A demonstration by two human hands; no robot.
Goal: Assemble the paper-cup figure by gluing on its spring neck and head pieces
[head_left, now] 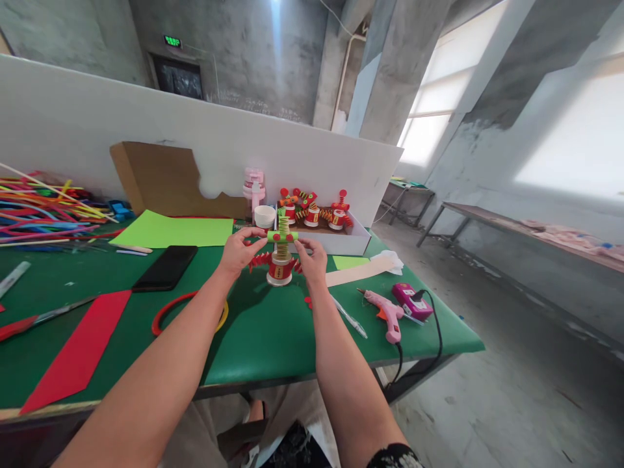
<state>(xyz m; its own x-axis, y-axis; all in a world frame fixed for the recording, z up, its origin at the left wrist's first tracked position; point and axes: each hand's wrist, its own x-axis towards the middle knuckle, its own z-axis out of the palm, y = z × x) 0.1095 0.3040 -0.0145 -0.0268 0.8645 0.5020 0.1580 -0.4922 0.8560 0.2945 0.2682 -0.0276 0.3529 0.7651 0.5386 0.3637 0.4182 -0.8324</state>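
Note:
My left hand and my right hand are closed on the two ends of a small bright green paper piece with red dots. It sits across a yellow-green folded paper spring, which rises from a red-wrapped white paper cup standing upside down or upright, I cannot tell which. Red pleated paper arms stick out from both sides of the cup. Behind it, a white box holds several similar red cup figures.
A pink glue gun with a black cord lies right, near a magenta power block. Left are a tape roll, black phone, red paper, scissors and green sheets. A white panel stands behind.

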